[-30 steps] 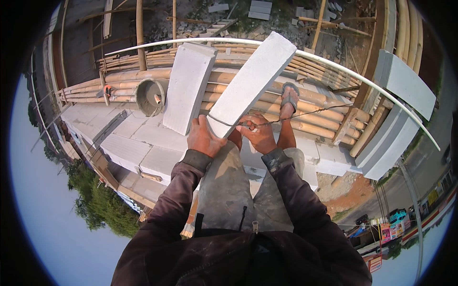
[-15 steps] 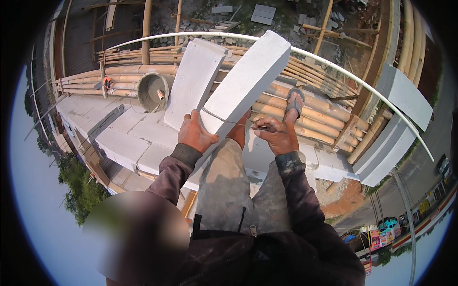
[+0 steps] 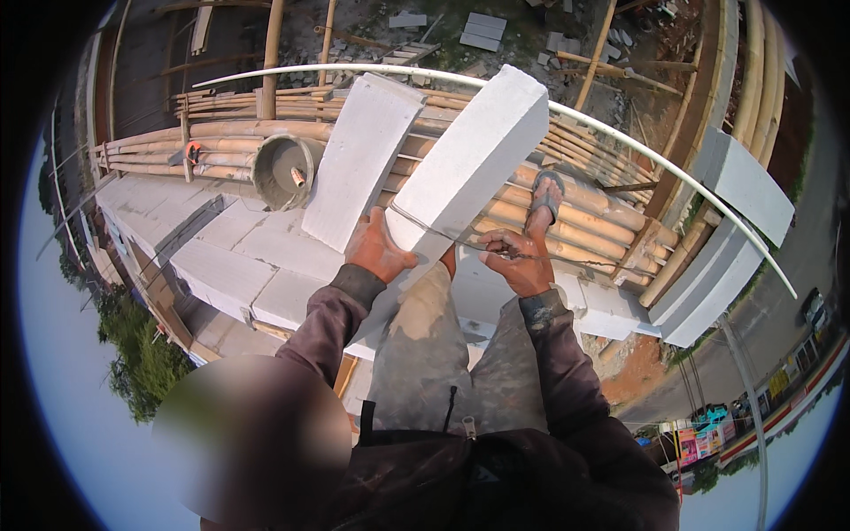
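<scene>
A long white lightweight concrete block (image 3: 482, 146) stands tilted in front of me, its top leaning to the right. My left hand (image 3: 379, 250) grips the block's lower left edge, thumb on the near side and fingers partly hidden. Across the block's lower part runs a thin dark wire (image 3: 423, 225). My right hand (image 3: 518, 264) pinches this wire just right of the block, and a free length sticks out beyond the fingers. A second white block (image 3: 365, 159) leans beside the first on the left, close to my left hand's fingertips.
A mortar bucket (image 3: 285, 173) with a tool in it stands left of the blocks. Below me runs a block wall top (image 3: 226, 265). Bamboo scaffold poles (image 3: 575, 217) lie beyond, under my sandalled foot. A pale curved pipe (image 3: 655, 157) crosses behind; more blocks (image 3: 713, 274) sit right.
The held block and my left hand have shifted slightly right. A longer stretch of wire now shows, reaching past my right hand, which has moved a little right and down.
</scene>
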{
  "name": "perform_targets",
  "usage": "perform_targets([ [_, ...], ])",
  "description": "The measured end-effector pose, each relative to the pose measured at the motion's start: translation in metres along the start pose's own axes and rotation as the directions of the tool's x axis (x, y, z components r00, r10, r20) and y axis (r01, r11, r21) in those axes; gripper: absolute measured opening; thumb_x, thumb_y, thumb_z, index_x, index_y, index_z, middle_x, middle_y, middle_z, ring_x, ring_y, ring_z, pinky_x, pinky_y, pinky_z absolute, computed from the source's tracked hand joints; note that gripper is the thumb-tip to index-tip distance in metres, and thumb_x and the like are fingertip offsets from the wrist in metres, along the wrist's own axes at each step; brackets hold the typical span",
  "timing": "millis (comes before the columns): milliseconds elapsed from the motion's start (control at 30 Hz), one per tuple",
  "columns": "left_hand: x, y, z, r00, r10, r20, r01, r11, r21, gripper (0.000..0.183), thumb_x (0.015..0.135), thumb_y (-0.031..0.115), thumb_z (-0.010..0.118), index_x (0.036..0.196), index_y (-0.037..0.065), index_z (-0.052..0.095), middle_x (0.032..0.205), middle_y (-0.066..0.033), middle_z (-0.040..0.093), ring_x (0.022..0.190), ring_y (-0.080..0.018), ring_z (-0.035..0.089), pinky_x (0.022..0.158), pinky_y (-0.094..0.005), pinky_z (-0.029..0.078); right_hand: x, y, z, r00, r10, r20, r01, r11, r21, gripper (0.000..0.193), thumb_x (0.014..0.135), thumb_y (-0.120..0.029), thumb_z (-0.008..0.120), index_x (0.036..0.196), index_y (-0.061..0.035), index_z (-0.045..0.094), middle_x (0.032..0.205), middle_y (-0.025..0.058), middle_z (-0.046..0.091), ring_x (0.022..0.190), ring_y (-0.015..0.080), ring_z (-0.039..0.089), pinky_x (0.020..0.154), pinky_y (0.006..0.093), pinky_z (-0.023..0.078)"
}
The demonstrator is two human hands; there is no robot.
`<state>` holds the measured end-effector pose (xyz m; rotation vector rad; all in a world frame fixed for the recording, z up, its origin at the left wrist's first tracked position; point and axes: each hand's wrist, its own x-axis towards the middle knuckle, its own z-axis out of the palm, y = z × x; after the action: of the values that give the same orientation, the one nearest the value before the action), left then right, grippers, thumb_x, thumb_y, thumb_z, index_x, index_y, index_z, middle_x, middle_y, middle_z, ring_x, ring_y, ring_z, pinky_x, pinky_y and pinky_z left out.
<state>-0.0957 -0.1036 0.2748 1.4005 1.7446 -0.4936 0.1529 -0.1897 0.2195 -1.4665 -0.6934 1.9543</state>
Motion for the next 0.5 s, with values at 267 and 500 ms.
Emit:
perform_targets([
  [267,-0.013,0.006,-0.004,0.994,0.107,-0.017,-0.106,0.994,0.033,0.068,0.055,0.022,0.081,0.106,-0.001,0.043,0.103,-0.0244,0.053,0.096,-0.0462,0.056,0.081,-0.0501,0.049,-0.001,0.021,-0.011,0.962,0.236,0.138,-0.203,0.954,-0.221,0.019,0.079,-0.019,0.080,0.087,-0.0044,0.071,0.097,0.0067,0.068,0.096,0.0168,0.065,0.085,0.0320,0.052],
  [500,-0.033,0.014,-0.009,0.984,0.137,-0.117,-0.127,0.988,0.090,0.069,0.053,0.019,0.082,0.105,-0.001,0.041,0.104,-0.0254,0.051,0.095,-0.0479,0.055,0.080,-0.0519,0.048,0.025,0.098,0.023,0.945,-0.236,-0.227,0.167,0.943,-0.287,0.012,0.083,-0.009,0.073,0.093,-0.0065,0.066,0.120,0.0106,0.060,0.110,0.0273,0.060,0.086,0.0358,0.050],
])
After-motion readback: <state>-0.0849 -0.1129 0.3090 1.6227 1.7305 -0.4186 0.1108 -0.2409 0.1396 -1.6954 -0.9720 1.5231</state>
